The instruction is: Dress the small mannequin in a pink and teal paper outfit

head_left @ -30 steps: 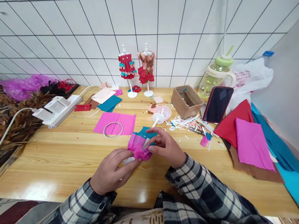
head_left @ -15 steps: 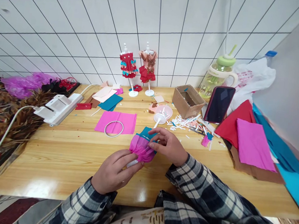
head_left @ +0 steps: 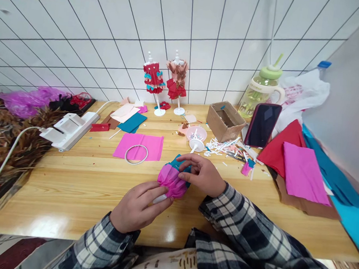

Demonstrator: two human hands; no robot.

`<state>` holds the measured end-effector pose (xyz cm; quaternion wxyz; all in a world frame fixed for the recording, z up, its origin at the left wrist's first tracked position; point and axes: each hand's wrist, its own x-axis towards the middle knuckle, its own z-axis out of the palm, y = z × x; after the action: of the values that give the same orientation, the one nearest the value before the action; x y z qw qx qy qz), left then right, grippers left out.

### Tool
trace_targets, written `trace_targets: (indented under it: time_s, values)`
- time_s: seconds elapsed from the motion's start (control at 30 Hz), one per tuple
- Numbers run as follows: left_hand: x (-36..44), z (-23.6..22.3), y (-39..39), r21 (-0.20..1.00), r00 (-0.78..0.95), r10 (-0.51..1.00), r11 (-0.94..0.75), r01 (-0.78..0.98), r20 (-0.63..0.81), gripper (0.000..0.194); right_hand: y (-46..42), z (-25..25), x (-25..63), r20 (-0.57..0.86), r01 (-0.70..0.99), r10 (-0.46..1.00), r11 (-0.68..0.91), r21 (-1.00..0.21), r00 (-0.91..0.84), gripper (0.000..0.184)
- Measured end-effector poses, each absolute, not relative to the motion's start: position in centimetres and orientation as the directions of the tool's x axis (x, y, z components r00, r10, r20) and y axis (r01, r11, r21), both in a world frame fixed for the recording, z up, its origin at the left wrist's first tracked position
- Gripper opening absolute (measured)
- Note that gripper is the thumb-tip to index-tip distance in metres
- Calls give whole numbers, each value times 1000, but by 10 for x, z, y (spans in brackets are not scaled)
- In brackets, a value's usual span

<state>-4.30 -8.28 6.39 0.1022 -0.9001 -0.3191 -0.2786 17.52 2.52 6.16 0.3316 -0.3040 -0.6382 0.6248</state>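
One puffed, crinkled paper piece (head_left: 172,178): left grip (head_left: 137,207) pinches it; right grip (head_left: 203,175), half-curled, touches it, hold unclear.

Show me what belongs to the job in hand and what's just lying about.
Likely the job:
gathered pink-and-teal papery piece, held in left hand, right hand at its teal edge
round white base
flat pink rectangular sheet

Likely just lying about:
dark-screened rectangular phone
clear green-lidded jug
white plastic power strip

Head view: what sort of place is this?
Likely a craft workspace: two miniature dress forms in ruffled outfits, coloured sheets and a pile of white cuttings share one wooden table. Home or workshop, can't tell.
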Motion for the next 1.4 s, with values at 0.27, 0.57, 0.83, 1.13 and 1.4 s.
trace_targets:
  time_s: [0.27,0.57,0.83,1.13,1.4]
  values:
    - [-44,61,-84,-21,650,515,-775,632,558,35,32,63,182,-35,-29,691,-81,-996,-722,58]
    - [-37,68,-81,-108,681,439,-791,602,586,22,26,74,187,-24,90,663,65,-994,-748,59]
    - [-40,60,-84,-133,653,462,-747,651,600,30,25,74,188,-83,190,659,91,-978,-747,59]
    - [-38,59,-84,-165,672,465,-739,653,576,29,26,76,188,-107,171,642,37,-985,-759,54]
    - [-37,52,-85,-207,673,417,-736,644,610,33,23,71,184,-217,122,516,-211,-970,-829,57]
